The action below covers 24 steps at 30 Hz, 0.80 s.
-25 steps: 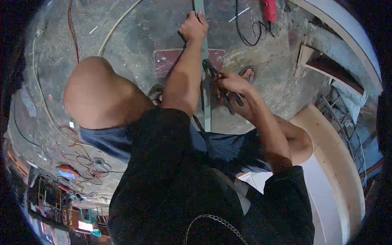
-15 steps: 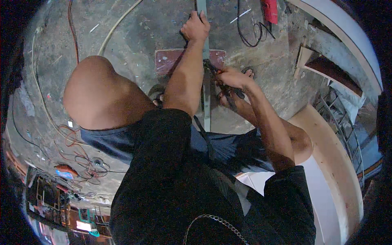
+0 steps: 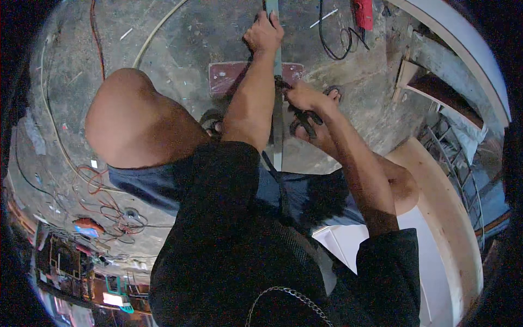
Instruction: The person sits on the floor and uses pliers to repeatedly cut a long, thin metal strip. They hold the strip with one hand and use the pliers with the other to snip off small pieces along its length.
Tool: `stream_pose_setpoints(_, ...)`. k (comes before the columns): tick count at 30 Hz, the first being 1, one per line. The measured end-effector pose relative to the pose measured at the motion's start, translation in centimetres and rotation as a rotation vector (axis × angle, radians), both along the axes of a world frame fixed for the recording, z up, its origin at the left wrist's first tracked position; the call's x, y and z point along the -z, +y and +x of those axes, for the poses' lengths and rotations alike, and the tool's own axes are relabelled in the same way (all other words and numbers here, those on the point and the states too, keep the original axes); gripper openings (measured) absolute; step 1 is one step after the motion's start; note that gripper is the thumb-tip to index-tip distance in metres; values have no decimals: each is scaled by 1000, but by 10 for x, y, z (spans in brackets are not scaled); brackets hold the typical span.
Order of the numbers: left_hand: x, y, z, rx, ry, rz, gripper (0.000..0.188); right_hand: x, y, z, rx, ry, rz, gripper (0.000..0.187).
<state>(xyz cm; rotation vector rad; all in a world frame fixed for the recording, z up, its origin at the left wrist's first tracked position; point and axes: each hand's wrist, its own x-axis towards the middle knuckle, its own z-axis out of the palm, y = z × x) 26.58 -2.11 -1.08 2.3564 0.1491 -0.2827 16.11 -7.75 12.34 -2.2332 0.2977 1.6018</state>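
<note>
My left hand (image 3: 264,34) is closed around a long grey metal strip (image 3: 278,136) at the top of the view. The strip runs down toward me and lies across a reddish brick (image 3: 227,77) on the concrete floor. Just right of the strip, beside the brick, my right hand (image 3: 305,98) grips black-handled shears (image 3: 306,123). Their handles loop down below my fingers. The blades are hidden behind my hand and the strip. My bare left knee (image 3: 136,120) rises at the left.
A red power tool (image 3: 362,13) with a black cable (image 3: 335,46) lies at the top right. Red and black wires (image 3: 103,188) tangle on the floor at the left. A curved wooden board (image 3: 455,229) and a white panel (image 3: 340,242) are at the right.
My right hand with the shears has crept a little up along the strip toward the brick. My left hand keeps its hold in the same place.
</note>
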Motion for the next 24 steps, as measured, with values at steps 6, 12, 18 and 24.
stream_pose_setpoints(6,1,6,1,18,38,17,42,-5,16,-5,278,-97,-80,34)
stream_pose_setpoints(12,7,4,1,5,55,6,42,-20,7,1,827,349,131,32)
stream_pose_setpoints(18,-2,5,0,25,101,-9,41,-41,8,5,983,362,53,39)
stream_pose_setpoints(24,-10,8,-1,108,200,87,51,-22,3,-5,727,307,60,46)
